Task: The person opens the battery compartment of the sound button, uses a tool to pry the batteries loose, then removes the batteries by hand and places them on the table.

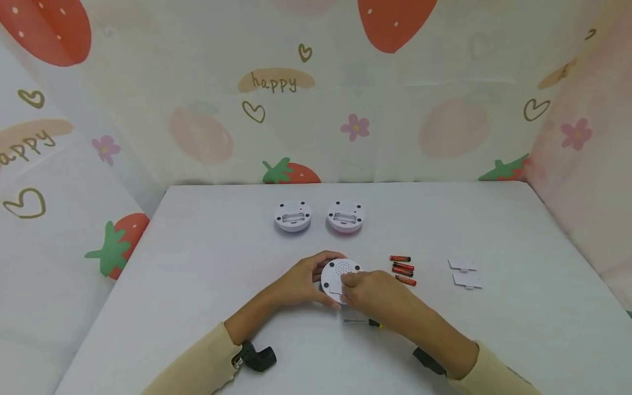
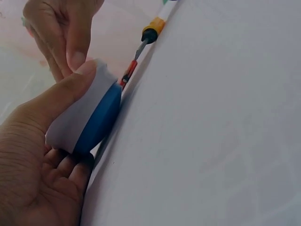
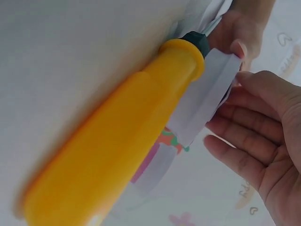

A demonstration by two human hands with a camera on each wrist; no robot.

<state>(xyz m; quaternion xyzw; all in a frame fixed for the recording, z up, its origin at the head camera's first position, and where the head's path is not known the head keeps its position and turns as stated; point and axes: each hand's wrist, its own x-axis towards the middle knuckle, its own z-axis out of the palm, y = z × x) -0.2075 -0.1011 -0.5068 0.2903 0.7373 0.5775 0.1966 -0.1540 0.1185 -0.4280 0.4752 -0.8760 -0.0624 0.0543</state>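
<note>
Hands both at 1 obj., just below ctr of head frame. L hand [image 1: 302,281] grips round white unit [image 1: 340,267] at its L side, thumb along near rim, fingers round far rim; blue underside shows in L wrist view. R hand [image 1: 379,299] reaches over from lower R, fingertips at cover panel [image 1: 336,285] on the white face; pinching it or just pressing, can't tell, fingers block it.

Key relation (my call): R fingertips vs. panel edge. Unit sits btwn the 2 hands, R of L hand, upper L of R hand. It's round, so no long axis to line up; face is up, tilted a bit twd head cam. L hand has the body, R hand is nearer the panel. Panel seated or lifted: unclear. Unit touching table [image 1: 222,236] or just above it: can't tell.

Screwdriver [image 1: 356,321] just below unit in frame, long axis L–R, tip to L, handle mostly hidden by R hand. 4 batteries [image 1: 404,267] near, R of unit; 2 loose covers [image 1: 462,265] farther R. 2 similar units [image 1: 293,208] upper ctr, bays uncovered.
</note>
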